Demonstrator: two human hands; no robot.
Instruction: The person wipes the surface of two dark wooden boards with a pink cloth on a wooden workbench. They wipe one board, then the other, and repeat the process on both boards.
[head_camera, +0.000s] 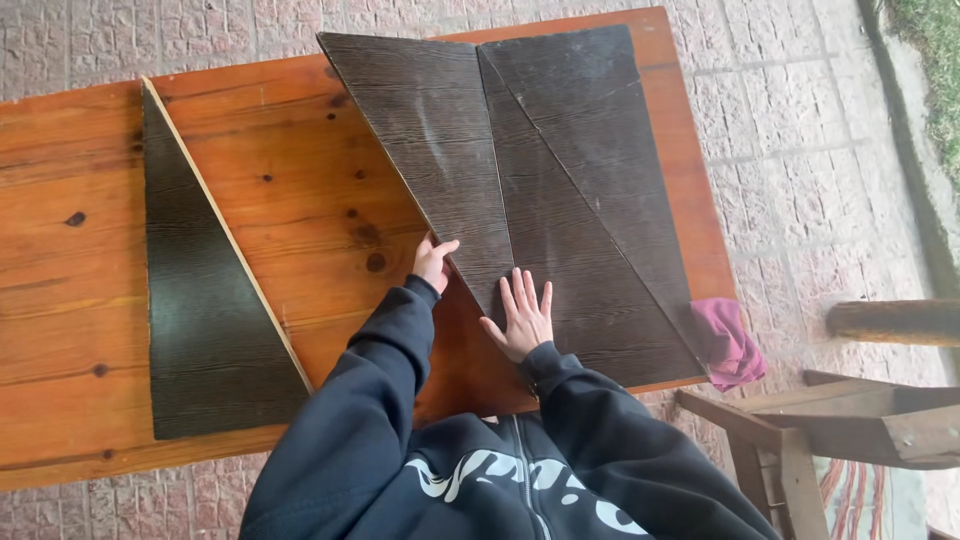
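Palm pressure from the right hand (522, 320), fingers spread flat on the middle dark panel (540, 250) near the table's (300, 190) front edge, should steady it while the left hand's (433, 262) curled fingers nudge the neighbouring panel's (430, 130) edge flush.

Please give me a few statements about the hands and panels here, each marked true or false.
1. The right hand lies flat on a dark triangular panel. True.
2. The left hand holds the pink cloth. False: it grips the edge of another dark panel; the cloth lies at the table's corner.
3. A separate dark triangular panel lies apart on the wooden table. True.
4. The table is glass. False: it is knotty orange-brown wood.
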